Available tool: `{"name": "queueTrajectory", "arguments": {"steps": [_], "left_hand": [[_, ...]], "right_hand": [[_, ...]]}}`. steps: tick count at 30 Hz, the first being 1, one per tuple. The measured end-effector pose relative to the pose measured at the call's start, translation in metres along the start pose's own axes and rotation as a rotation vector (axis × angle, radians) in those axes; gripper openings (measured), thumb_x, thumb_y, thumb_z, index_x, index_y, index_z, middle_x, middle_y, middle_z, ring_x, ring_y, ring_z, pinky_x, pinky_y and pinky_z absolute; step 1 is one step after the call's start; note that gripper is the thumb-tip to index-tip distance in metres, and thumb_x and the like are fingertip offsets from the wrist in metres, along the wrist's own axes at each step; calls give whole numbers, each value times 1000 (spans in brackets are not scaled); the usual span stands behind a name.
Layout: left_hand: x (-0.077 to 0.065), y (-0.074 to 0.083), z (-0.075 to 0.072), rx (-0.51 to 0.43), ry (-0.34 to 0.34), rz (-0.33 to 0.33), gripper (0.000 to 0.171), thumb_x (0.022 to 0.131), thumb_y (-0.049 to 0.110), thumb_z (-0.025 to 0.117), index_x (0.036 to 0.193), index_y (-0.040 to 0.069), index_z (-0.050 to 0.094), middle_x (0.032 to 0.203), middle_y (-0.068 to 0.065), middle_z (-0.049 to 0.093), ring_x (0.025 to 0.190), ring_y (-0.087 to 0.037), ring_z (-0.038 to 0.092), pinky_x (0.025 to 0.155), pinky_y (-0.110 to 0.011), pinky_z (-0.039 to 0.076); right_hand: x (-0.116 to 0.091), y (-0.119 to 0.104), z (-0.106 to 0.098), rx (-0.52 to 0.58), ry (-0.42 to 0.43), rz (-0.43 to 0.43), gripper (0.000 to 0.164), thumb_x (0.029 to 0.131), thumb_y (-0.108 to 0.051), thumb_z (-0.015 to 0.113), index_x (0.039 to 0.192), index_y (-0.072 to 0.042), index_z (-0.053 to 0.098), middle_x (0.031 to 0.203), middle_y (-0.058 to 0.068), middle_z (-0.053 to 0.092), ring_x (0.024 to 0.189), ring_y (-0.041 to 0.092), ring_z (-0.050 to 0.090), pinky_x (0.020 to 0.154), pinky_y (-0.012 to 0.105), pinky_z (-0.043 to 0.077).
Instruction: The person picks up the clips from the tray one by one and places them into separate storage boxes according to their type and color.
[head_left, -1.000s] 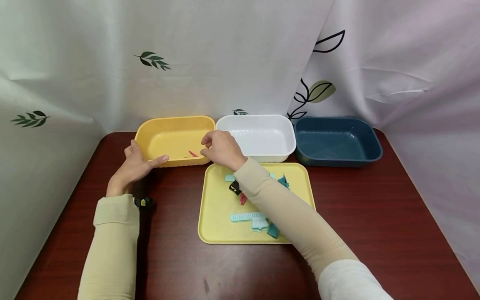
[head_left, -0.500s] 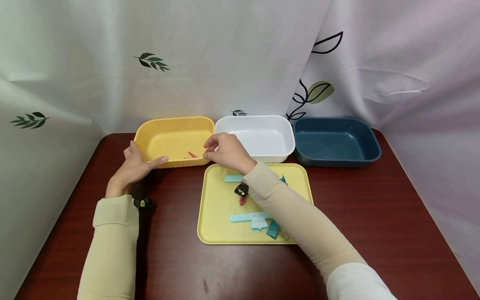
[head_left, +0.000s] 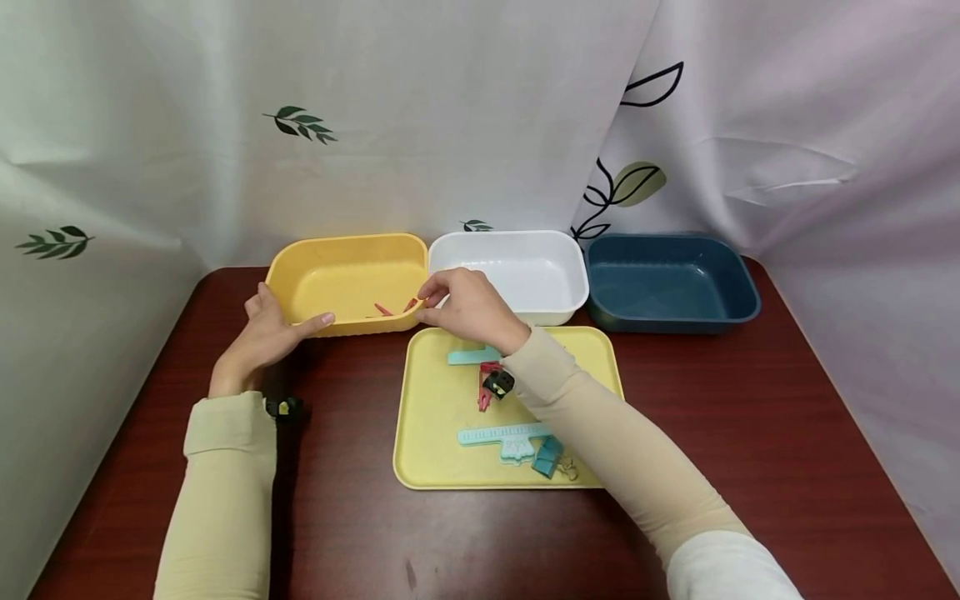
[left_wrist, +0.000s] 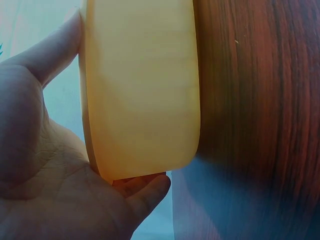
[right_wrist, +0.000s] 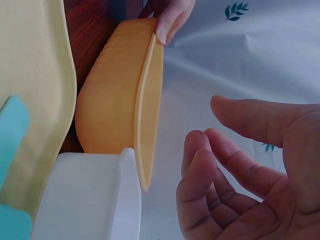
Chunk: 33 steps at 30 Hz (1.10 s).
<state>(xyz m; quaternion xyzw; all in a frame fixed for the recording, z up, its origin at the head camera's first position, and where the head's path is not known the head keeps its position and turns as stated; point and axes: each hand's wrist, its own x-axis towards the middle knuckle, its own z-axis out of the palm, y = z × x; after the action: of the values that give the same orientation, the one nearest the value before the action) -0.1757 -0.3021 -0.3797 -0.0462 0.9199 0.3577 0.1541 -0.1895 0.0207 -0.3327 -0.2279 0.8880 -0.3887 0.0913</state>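
Bin (head_left: 341,287), yellow, probably light, stiff plastic best taken by the rim, is at the back left of the desk (head_left: 341,450), your left grip (head_left: 262,337) holding its end, your right grip (head_left: 465,304) empty, thumb apart, near red clips (head_left: 384,310) inside.

Yellow bin (head_left: 341,283): cropped by left wrist view's top edge.
Red clips (head_left: 383,309) in bin: partly behind near wall; count unclear.
White bin (head_left: 525,279): near-left corner behind right hand (head_left: 471,304).
Left hand (head_left: 264,335): cropped in left wrist view.
Tray (head_left: 427,425): lower right corner under right sleeve (head_left: 607,442).
Turquoise bar (head_left: 467,357): right end hidden.
Brass-coloured bit (head_left: 568,468): too small to name.
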Motion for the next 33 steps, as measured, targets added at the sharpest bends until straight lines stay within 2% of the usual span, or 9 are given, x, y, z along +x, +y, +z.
{"name": "queueTrajectory", "arguments": {"steps": [10,17,33], "left_hand": [[1,0,0,12,-2,-2,128,92,63,59,141,2,-43,155,-33,-26,142,-55,14,114,-64,19],[1,0,1,9,6,0,130,91,63,60,142,2,-42,155,-33,-24,141,-54,17,113,-65,20],[0,0,0,4,2,0,128,93,62,58,141,0,-42,154,-34,-24,140,-55,17,114,-64,20]], "right_hand": [[-11,9,-6,-10,-10,21,21,89,-18,76,108,-9,75,92,0,72,79,12,66,75,25,49],[-16,13,-8,-2,-8,17,23,89,-19,76,109,-6,75,91,1,72,77,12,67,75,26,50],[-36,21,-9,45,-54,66,25,91,-17,76,111,-4,73,93,2,70,84,14,65,77,27,51]]}}
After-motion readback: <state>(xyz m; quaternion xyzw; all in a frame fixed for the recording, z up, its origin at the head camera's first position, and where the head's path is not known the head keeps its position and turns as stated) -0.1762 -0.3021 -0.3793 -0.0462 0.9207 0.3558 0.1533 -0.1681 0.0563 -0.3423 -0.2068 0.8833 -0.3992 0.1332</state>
